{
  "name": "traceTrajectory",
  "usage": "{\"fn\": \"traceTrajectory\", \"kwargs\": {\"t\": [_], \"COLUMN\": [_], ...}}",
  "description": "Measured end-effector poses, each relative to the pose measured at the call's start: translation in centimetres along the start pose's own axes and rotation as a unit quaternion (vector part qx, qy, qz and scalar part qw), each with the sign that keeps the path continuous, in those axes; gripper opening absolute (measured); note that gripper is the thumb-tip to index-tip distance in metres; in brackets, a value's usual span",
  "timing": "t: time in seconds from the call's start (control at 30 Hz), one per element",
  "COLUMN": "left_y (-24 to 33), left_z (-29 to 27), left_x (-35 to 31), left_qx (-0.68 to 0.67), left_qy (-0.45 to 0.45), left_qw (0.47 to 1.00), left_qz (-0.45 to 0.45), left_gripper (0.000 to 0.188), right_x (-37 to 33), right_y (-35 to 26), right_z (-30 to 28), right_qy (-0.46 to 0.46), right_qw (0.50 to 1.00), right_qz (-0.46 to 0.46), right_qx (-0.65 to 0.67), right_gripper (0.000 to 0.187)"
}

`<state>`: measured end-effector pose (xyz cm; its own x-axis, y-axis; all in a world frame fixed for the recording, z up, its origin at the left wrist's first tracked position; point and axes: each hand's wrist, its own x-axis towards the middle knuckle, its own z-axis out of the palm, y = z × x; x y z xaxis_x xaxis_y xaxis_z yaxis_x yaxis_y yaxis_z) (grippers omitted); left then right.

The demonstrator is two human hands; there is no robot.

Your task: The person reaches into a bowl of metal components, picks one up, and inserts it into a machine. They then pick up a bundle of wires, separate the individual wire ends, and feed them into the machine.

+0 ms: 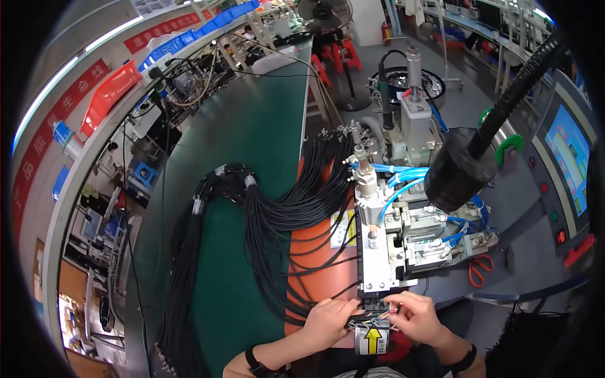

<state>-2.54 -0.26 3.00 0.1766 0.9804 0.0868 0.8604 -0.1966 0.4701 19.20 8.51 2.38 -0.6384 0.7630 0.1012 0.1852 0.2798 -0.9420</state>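
Both my hands work at the near end of a metal bench machine (378, 252). My left hand (331, 322) is closed, thumb and fingers pressed together beside the machine's black front block (373, 302); what it holds is hidden. Thin coloured wires (376, 317) fan out between my hands. My right hand (416, 318) has its thumb and forefinger pinched at the right end of these wires. Just below sits a silver piece with a yellow arrow (373, 341). Black cables (302, 214) run from a big bundle across an orange surface (324, 277) toward my left hand.
A second cable bundle (183, 277) lies on the green bench (252, 120). Blue air hoses (403, 178) top the machine. A black flexible-necked lamp (457, 170) hangs over its right side. Red-handled scissors (480, 271) and a touch screen (567, 157) are at right.
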Motion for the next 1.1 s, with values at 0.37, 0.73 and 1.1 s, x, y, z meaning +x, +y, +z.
{"fn": "traceTrajectory", "kwargs": {"t": [0.37,0.73,1.1], "left_y": [0.6,0.5,2.1], "left_z": [0.5,2.2,2.1], "left_x": [0.8,2.1,1.6], "left_qx": [-0.149,-0.173,0.019], "left_qy": [0.041,0.029,0.133], "left_qw": [0.987,0.983,0.973], "left_qz": [0.044,0.059,0.187], "left_gripper": [0.049,0.052,0.053], "right_x": [-1.1,-1.3,-1.2], "right_y": [1.0,3.1,2.9], "right_z": [1.6,1.7,0.3], "right_qy": [0.060,0.105,0.020], "right_qw": [0.955,0.984,0.846], "right_qz": [0.103,0.036,0.168], "right_qx": [0.273,0.140,0.505], "right_gripper": [0.019,0.014,0.012]}}
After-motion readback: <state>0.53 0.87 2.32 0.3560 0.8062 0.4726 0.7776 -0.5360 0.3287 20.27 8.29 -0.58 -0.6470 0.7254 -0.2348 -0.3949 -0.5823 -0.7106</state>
